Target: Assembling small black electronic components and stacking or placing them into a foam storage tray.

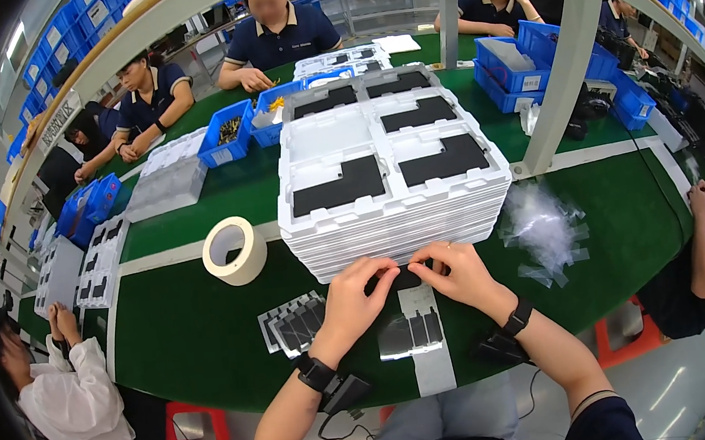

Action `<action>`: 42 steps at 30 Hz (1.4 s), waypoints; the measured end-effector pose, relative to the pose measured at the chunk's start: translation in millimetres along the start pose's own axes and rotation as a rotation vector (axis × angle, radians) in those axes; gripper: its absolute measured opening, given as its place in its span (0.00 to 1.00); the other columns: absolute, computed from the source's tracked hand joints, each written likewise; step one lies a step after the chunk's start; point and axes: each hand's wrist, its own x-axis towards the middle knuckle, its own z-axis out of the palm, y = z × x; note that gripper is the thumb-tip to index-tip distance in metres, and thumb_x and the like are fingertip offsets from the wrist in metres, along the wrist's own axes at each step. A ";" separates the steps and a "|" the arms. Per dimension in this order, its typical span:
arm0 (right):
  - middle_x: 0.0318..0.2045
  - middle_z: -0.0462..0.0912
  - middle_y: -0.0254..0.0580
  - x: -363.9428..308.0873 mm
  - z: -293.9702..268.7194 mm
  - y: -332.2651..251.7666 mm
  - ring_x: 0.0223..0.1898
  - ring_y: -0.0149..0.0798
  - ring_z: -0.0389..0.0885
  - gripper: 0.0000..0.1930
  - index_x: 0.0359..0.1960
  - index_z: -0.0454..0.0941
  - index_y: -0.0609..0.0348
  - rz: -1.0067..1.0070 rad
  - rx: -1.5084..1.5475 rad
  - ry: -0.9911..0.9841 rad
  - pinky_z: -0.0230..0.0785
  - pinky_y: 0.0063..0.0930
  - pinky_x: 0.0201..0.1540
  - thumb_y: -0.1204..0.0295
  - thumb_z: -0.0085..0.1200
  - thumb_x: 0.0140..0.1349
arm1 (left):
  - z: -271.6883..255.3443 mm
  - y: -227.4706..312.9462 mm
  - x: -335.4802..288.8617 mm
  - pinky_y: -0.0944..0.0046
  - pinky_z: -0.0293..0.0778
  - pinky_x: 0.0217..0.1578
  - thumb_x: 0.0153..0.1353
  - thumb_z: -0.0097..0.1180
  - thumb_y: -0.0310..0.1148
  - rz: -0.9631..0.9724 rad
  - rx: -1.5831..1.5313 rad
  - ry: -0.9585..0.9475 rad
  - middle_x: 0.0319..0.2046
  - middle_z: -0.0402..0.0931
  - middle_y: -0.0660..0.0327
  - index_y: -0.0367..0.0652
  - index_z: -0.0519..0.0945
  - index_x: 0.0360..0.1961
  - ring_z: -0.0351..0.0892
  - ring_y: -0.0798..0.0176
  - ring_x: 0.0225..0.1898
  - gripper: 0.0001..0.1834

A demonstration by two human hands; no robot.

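In front of a tall stack of white plastic trays, my two hands meet over the table. Between my fingertips is a small flat black piece, largely hidden by the fingers. My left hand pinches its left side, and my right hand pinches the right side. Just below lies a sheet of black strips on a clear backing, partly over a white tape line. Further left, beside my left wrist, are more sheets with black strips. Flat black L-shaped parts sit in the top tray's pockets.
A roll of cream tape stands left of the stack. Clear film scraps are heaped to its right. A grey metal post rises at the right. Blue bins hold small parts. Co-workers sit around the green table.
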 end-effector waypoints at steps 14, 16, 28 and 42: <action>0.20 0.76 0.41 -0.6 2.8 -1.3 0.16 0.37 0.74 0.05 0.28 0.74 0.57 -0.086 -0.114 -0.019 0.64 0.26 0.19 0.71 0.55 0.52 | 0.2 3.1 1.1 0.70 0.69 0.24 0.48 0.58 0.23 0.054 0.027 -0.007 0.24 0.76 0.59 0.37 0.77 0.28 0.75 0.63 0.23 0.05; 0.21 0.76 0.40 -1.0 4.6 -0.1 0.16 0.38 0.74 0.05 0.28 0.72 0.56 -0.130 -0.107 0.017 0.64 0.27 0.19 0.71 0.54 0.53 | 0.4 1.9 0.1 0.70 0.69 0.24 0.47 0.59 0.23 0.034 0.014 -0.007 0.24 0.76 0.59 0.37 0.78 0.28 0.75 0.64 0.23 0.05; 0.17 0.73 0.36 1.2 -3.8 -6.1 0.14 0.29 0.69 0.06 0.27 0.77 0.58 -0.067 -0.008 0.022 0.58 0.19 0.17 0.72 0.60 0.48 | -3.6 2.6 1.5 0.69 0.72 0.28 0.47 0.60 0.23 0.094 0.052 -0.003 0.25 0.78 0.57 0.36 0.78 0.28 0.78 0.63 0.26 0.06; 0.20 0.75 0.38 -0.3 3.0 4.2 0.16 0.32 0.71 0.06 0.28 0.78 0.59 -0.018 0.058 0.045 0.62 0.23 0.19 0.71 0.58 0.50 | -0.1 6.7 2.8 0.70 0.71 0.28 0.47 0.60 0.23 -0.041 0.001 0.002 0.24 0.77 0.57 0.35 0.78 0.28 0.77 0.64 0.25 0.05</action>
